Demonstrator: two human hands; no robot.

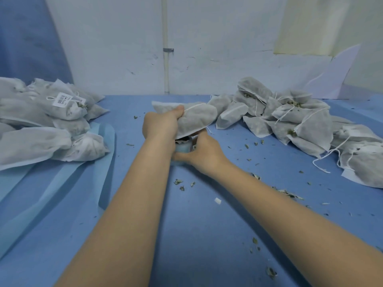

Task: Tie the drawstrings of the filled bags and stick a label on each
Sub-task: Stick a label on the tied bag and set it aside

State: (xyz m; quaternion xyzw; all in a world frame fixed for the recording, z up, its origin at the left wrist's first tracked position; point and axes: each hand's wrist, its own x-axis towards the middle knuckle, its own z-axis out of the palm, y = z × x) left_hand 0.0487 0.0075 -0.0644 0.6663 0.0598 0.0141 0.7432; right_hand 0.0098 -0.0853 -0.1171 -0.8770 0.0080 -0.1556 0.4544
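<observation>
From the head camera, the job looks partway done: a pile of finished bags (pixel 51 121) lies at left, one showing a label (pixel 63 99), while the heap of loose-stringed bags (pixel 300 121) at right waits. The left hand (pixel 160 126) grips a filled bag (pixel 196 119) by its neck; just below, the right hand (pixel 202 151) curls round what seems a label roll (pixel 183 147).

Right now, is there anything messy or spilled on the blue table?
Yes. Little dried leaf bits lie scattered over the blue table cover, mostly in the middle and to the right, near the pile of untied bags. They look like filling that fell out. Some of those bags have leaves poking from their open tops.
</observation>
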